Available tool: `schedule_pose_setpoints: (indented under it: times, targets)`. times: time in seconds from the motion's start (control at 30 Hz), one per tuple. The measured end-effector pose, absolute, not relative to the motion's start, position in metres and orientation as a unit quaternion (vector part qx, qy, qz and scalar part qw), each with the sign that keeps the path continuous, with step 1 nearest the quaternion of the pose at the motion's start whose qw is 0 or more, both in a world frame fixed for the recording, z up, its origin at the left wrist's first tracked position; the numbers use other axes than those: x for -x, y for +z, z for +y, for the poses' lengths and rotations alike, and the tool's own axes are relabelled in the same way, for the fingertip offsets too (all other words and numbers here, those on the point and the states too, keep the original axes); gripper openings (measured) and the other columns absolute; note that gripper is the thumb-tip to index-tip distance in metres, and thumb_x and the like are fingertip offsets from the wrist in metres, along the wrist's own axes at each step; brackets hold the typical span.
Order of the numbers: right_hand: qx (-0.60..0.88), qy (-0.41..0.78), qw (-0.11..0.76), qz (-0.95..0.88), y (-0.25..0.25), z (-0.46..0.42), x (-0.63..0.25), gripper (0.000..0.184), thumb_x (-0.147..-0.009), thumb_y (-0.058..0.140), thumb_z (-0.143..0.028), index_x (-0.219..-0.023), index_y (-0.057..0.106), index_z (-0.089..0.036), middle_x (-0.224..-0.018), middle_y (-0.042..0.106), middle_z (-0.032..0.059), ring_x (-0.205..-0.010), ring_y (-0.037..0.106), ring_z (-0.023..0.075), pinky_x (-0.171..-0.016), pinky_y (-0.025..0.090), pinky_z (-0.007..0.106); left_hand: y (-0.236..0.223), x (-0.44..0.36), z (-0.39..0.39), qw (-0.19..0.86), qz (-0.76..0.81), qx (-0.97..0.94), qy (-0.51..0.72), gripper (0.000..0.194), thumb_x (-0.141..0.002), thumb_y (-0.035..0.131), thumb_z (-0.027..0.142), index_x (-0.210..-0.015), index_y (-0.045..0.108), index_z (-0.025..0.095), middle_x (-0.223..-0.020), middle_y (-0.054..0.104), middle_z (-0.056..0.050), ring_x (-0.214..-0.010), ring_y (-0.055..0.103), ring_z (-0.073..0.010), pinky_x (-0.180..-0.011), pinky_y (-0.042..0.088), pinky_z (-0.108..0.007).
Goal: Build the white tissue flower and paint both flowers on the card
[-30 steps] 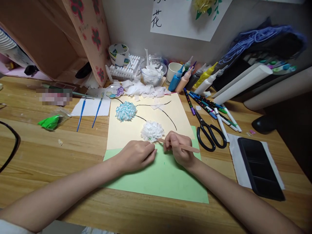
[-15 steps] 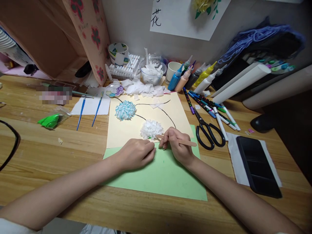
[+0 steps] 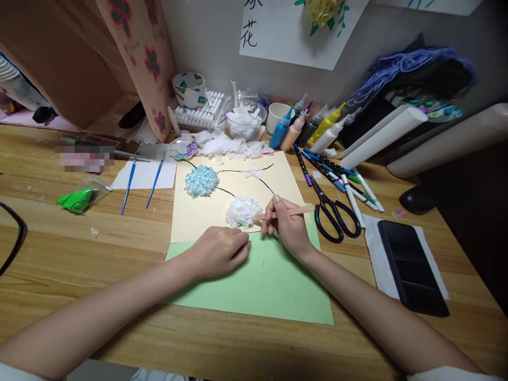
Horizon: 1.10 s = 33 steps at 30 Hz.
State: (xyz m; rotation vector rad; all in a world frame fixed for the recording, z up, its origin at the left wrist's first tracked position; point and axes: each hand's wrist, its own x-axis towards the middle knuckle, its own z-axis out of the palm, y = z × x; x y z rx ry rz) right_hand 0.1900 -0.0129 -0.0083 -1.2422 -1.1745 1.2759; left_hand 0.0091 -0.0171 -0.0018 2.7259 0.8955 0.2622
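Pinched in my right hand [image 3: 286,226] is a flat wooden craft stick [image 3: 301,210]. Its left tip touches the right edge of a white paper pompom flower [image 3: 243,210], which has a bit of green at its lower edge. My left hand [image 3: 224,250] rests on the sheets just below that flower, fingers curled; whether anything is inside them is hidden. The flower sits on a cream sheet [image 3: 183,222] with drawn dark stem lines. A blue-and-white pompom flower [image 3: 201,181] is at upper left on it. A green sheet [image 3: 254,291] lies under the cream one.
Black-handled scissors [image 3: 337,217] and several markers [image 3: 341,174] lie to the right, beside a black paint case [image 3: 413,267]. Behind the sheet are paper scraps [image 3: 234,145], a bowl [image 3: 243,124] and paint bottles [image 3: 281,132]. Two brushes [image 3: 129,185] lie left.
My right hand has tilted the craft stick closer to level, its tip still at the white flower. My left hand stays put. The whole view has shifted slightly.
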Motion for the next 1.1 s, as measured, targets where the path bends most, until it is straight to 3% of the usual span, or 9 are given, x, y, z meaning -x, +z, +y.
schedule_pose_setpoints:
  times: [0.3,0.5,0.7,0.87,1.1]
  targets:
    - [0.465,0.428,0.553,-0.543,-0.019,-0.024,-0.196,0.051,-0.093,0.037,-0.046,-0.052,0.050,-0.019,-0.042,0.048,-0.0021,-0.038,0.042,0.0091,-0.041,0.030,0.025,-0.003,-0.008,-0.020,0.135,0.304,-0.937,0.106,0.026,-0.090,0.039,0.020,-0.067,0.051,0.019,-0.059,0.059,0.000,-0.051,0.052,-0.0136,-0.050,0.033,-0.027]
    - [0.490,0.477,0.573,-0.451,-0.013,-0.015,-0.194,0.046,-0.091,0.038,-0.051,-0.059,0.049,-0.019,-0.043,0.050,-0.0028,-0.039,0.044,0.0089,-0.040,0.032,0.022,0.029,-0.003,-0.008,0.071,0.414,-0.884,0.205,0.032,-0.092,0.039,0.026,-0.063,0.051,0.019,-0.052,0.055,0.001,-0.046,0.048,-0.0115,-0.049,0.029,-0.026]
    - [0.503,0.493,0.626,-0.336,-0.013,-0.005,-0.197,0.044,-0.087,0.039,-0.051,-0.057,0.046,-0.019,-0.039,0.046,-0.0034,-0.035,0.039,0.0079,-0.036,0.026,0.018,0.054,-0.028,0.067,0.066,0.564,-0.821,0.061,0.019,-0.087,0.049,0.030,-0.093,0.062,0.017,-0.084,0.070,-0.007,-0.081,0.064,-0.0235,-0.060,0.042,-0.029]
    - [0.494,0.511,0.625,-0.321,-0.017,-0.003,-0.199,0.045,-0.086,0.041,-0.053,-0.057,0.045,-0.019,-0.039,0.046,-0.0035,-0.035,0.039,0.0082,-0.036,0.026,0.019,0.033,-0.055,0.107,0.059,0.589,-0.805,0.045,0.023,-0.085,0.046,0.024,-0.091,0.064,0.011,-0.093,0.071,-0.018,-0.088,0.066,-0.0303,-0.067,0.048,-0.036]
    - [0.485,0.507,0.625,-0.343,-0.014,-0.003,-0.199,0.045,-0.084,0.042,-0.055,-0.056,0.046,-0.019,-0.040,0.046,-0.0040,-0.035,0.040,0.0080,-0.036,0.026,0.019,0.019,-0.060,0.113,0.077,0.595,-0.798,0.050,0.021,-0.082,0.044,0.017,-0.084,0.065,0.015,-0.095,0.071,-0.015,-0.088,0.066,-0.0284,-0.067,0.049,-0.035]
